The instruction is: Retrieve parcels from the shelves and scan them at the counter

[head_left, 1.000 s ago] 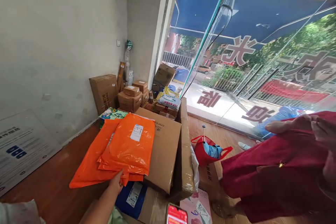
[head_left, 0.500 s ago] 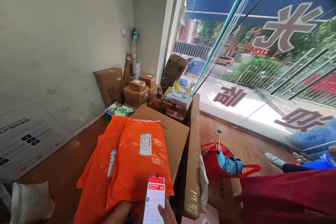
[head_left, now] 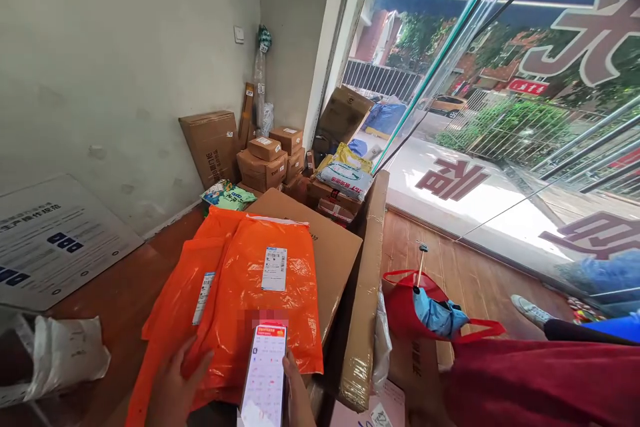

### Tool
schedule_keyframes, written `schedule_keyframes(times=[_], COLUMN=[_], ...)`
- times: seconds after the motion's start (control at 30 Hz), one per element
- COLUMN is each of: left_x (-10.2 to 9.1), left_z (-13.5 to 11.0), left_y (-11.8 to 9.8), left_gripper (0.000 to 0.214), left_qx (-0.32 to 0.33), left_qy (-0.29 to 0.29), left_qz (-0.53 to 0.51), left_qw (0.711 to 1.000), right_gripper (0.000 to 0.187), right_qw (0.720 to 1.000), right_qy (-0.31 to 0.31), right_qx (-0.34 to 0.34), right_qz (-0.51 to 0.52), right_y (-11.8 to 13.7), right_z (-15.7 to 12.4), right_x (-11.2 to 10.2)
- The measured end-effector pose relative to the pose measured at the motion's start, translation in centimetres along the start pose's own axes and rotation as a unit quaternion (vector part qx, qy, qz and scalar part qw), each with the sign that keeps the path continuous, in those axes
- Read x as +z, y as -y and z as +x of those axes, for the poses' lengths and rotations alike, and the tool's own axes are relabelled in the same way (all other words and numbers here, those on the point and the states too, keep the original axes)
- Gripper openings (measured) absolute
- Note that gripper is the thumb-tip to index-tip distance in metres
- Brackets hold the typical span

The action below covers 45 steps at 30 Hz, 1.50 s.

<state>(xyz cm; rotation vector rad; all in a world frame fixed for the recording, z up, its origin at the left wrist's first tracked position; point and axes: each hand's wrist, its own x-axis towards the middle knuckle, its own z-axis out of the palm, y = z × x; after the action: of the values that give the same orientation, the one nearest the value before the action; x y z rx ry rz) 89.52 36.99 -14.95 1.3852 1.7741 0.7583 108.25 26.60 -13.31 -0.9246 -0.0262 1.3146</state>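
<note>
In the head view my right hand (head_left: 296, 380) is wrapped round a smartphone (head_left: 265, 370) with a lit screen, its thumb at the right edge. My left hand (head_left: 177, 373) is spread over the lower left part of the orange mailer bags, thumb and fingers apart. Whether it presses on the plastic I cannot tell. The top orange mailer bag (head_left: 245, 267) carries a white shipping label (head_left: 275, 269) and lies partly over another orange mailer bag (head_left: 173, 287) with its own label (head_left: 203, 298). Beneath them is a large flat cardboard box (head_left: 335, 247).
A long taped carton (head_left: 365, 320) stands right of the stack. Beyond it are a red bag (head_left: 403, 307) holding blue cloth and a person's shoe (head_left: 531, 311). Several brown boxes (head_left: 260, 170) fill the corner by the glass door (head_left: 450, 167). A white parcel (head_left: 73, 353) lies at left.
My left hand has come from the bags' lower edge up onto them at the left, fingers now spread. The phone has shifted left and up in my right hand. The view has turned slightly.
</note>
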Motion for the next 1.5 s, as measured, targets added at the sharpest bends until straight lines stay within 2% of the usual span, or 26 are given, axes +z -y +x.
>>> schedule_keyframes(times=[0.07, 0.13, 0.23, 0.37, 0.5, 0.63, 0.9, 1.2, 1.33, 1.43, 1.5], left_x=[0.3, 0.8, 1.3, 1.5, 1.5, 1.4, 1.3, 1.3, 1.7, 2.7, 3.7], left_z=[1.1, 1.8, 2.3, 2.4, 2.2, 2.2, 1.9, 1.6, 2.0, 2.5, 2.9], left_y=[-2.0, -3.3, -3.9, -3.6, -3.3, -3.2, -3.6, -3.6, -3.3, -4.3, -5.8], left_gripper=[0.083, 0.085, 0.078, 0.063, 0.066, 0.071, 0.066, 0.054, 0.064, 0.068, 0.063], left_qx=[0.013, -0.002, -0.026, -0.028, -0.038, -0.040, -0.024, 0.005, -0.002, -0.008, 0.013], left_qy=[0.018, 0.058, 0.098, 0.111, 0.120, 0.119, 0.122, 0.139, 0.122, 0.109, 0.122], left_qz=[0.043, 0.058, 0.056, 0.072, 0.072, 0.067, 0.064, 0.122, 0.135, 0.132, 0.087], left_qw=[0.999, 0.997, 0.993, 0.991, 0.989, 0.990, 0.990, 0.983, 0.983, 0.985, 0.989], right_gripper=[0.056, 0.060, 0.074, 0.075, 0.072, 0.082, 0.062, 0.071, 0.067, 0.061, 0.059], right_qw=[0.999, 0.997, 0.996, 0.999, 0.999, 0.998, 0.994, 0.994, 0.995, 0.995, 0.996], right_qy=[0.025, 0.038, 0.036, 0.030, 0.017, 0.027, 0.046, 0.052, 0.055, 0.057, 0.055], right_qx=[0.025, 0.051, 0.074, 0.015, -0.036, -0.030, -0.055, -0.046, -0.048, -0.053, -0.058], right_qz=[0.028, 0.046, 0.038, 0.008, -0.036, -0.044, -0.083, -0.086, -0.071, -0.055, -0.045], right_y=[0.1, 0.4, 1.6, 4.3, 6.3, 7.0, 7.6, 8.1, 8.1, 7.9, 7.8], right_z=[0.7, 1.5, 2.9, 4.6, 5.4, 5.5, 5.2, 5.0, 5.1, 5.2, 5.2], right_x=[0.4, 1.1, 2.9, 5.8, 7.4, 7.8, 7.7, 7.7, 7.9, 7.9, 7.9])
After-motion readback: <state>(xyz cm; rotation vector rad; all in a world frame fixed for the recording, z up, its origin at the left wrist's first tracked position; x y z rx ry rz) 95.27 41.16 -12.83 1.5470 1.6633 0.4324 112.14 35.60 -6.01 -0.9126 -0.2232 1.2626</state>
